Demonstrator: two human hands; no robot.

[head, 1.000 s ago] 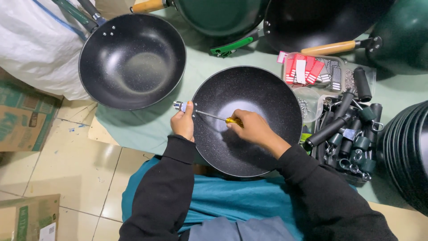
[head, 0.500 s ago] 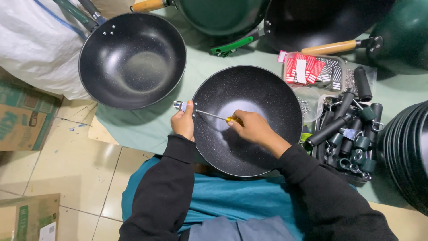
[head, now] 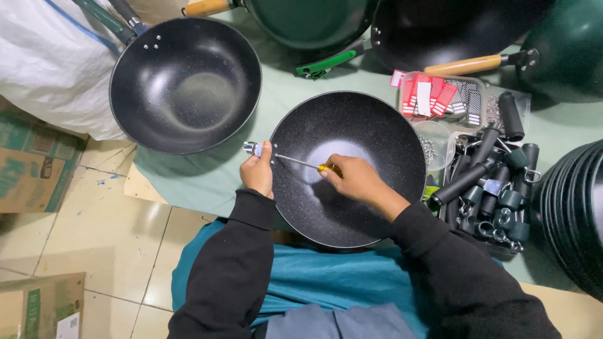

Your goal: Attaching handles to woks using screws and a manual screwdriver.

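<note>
Far to your left lie flattened cardboard boxes (head: 31, 169) on the tiled floor, then a white sack (head: 44, 69), and beside it a finished black wok (head: 186, 85) with its handle fitted, resting on the green cloth (head: 188, 176).

Your left hand (head: 258, 171) is clenched around a small silver metal fitting (head: 252, 148) at the left rim of the speckled black wok (head: 348, 168) in front of you, thumb side up, knuckles against the pan's outer wall. This wok is round, dark and flecked with pale specks, with a light glare at its centre; it sits on the cloth just above your lap.

The screwdriver (head: 306, 164) has a thin steel shaft and a yellow handle. Its long axis runs nearly level across the bowl, tip pointing left at the rim by your left hand, handle slightly lower to the right.

Your right hand (head: 353, 179) is wrapped firmly around that handle, wrist bent inward over the wok.

Further right sits a tray of black handles (head: 490, 188).
</note>
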